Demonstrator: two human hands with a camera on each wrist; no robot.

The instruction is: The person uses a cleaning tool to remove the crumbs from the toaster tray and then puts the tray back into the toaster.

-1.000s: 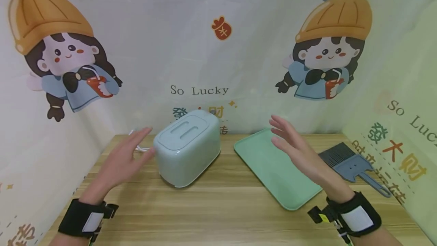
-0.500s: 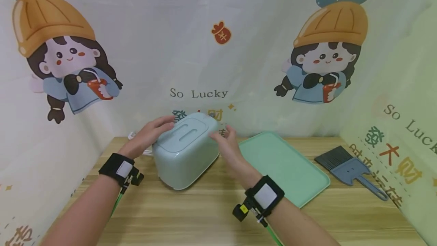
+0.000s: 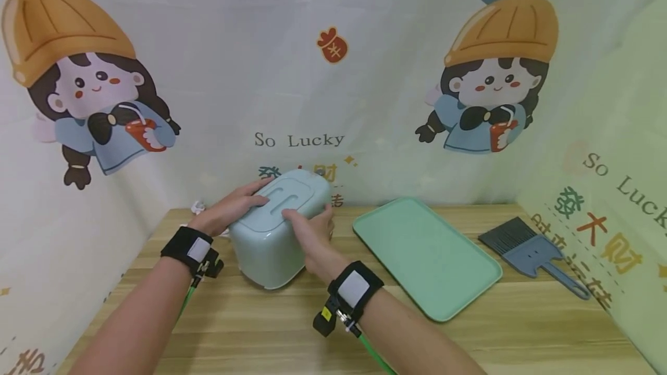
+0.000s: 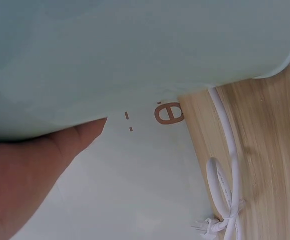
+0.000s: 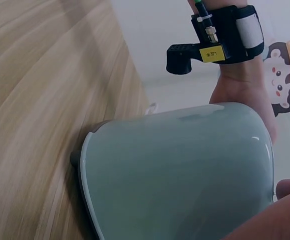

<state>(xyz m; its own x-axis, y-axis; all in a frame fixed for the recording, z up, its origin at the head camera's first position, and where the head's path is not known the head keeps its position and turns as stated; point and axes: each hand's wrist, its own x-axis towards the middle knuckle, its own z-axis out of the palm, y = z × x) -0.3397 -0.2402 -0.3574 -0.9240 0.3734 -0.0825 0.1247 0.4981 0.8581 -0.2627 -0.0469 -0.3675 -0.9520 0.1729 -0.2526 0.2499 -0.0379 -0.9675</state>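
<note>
A pale blue-green toaster (image 3: 268,259) with a lid over its top stands on the wooden table, left of the middle. My left hand (image 3: 226,213) holds its left side, the thumb lying on the lid. On the opposite side, my right hand (image 3: 312,242) grips the toaster with its thumb on the lid and the fingers down the side, partly hidden. The left wrist view has the left hand (image 4: 39,175) right against the toaster wall (image 4: 134,50). In the right wrist view the toaster's end (image 5: 180,165) faces the camera, base close at the tabletop.
A white cord (image 4: 230,130), looped and tied near its plug, trails from beneath the toaster. Right of it lies a green tray (image 3: 427,259). Farther right is a blue-grey brush (image 3: 537,253) with dark bristles. A printed cloth (image 3: 385,85) hangs behind and at the sides.
Both hands have come inward onto the toaster, the right one sweeping left from over the tray. Thumbs now rest on the lid. The toaster stands in about the same place.
</note>
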